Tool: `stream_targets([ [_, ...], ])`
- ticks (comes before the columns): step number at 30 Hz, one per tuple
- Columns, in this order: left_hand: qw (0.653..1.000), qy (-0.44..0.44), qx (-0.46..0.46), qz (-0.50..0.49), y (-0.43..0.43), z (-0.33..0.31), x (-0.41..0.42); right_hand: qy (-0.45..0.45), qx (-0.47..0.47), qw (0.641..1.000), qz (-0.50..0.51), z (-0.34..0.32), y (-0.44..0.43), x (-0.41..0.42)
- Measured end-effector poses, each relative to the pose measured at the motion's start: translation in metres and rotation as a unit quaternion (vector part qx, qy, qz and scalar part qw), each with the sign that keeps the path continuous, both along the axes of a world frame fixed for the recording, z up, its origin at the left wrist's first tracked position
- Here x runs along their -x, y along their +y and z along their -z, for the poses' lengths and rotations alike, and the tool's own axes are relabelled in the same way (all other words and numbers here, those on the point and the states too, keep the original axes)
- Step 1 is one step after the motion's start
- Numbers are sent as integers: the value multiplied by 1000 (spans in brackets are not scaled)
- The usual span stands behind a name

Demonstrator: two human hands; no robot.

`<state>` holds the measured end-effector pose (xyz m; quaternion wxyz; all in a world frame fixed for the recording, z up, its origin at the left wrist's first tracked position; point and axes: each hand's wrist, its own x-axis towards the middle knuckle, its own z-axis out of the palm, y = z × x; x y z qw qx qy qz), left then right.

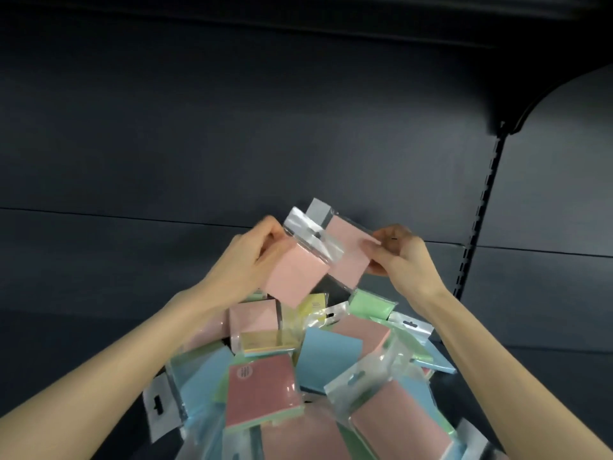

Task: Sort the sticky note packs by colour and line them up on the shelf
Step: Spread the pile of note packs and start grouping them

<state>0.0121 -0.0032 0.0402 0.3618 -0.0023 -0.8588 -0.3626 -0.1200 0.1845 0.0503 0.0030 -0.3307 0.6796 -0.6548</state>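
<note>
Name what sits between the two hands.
Head view: the nearer pink pack in the left hand overlaps the farther pink pack in the right hand.

1 view: head cam, wide-angle, worn on the person's head. Faces fwd and down into a dark shelf bay. Back panel fills the upper half; slotted upright at right looks bowed. Forearms enter from both bottom corners. Left hand gripping a pink pack and right hand gripping a 2nd pink pack sit at frame centre, close range. Pack pile is nearest, cut by the lower edge.
</note>
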Motion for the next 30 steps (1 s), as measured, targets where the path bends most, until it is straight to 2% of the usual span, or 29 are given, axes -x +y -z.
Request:
stream_targets([
  [3,998,16,1,-63,-8,-1,-19,-1,21,1000,-13,-6,-12,-23],
  [10,987,55,-97,-114,-49,-3,-90,5,12,997,-73,-15,-57,-94],
  [16,981,5,-136,-139,-102,3,-177,-33,-15,993,-113,4,-117,-171],
  [23,967,-81,-197,-142,-158,33,-268,-77,-33,991,-106,36,-178,-259],
  [30,965,-54,-205,-154,-183,20,-345,-31,-13,996,-88,25,-227,-316],
])
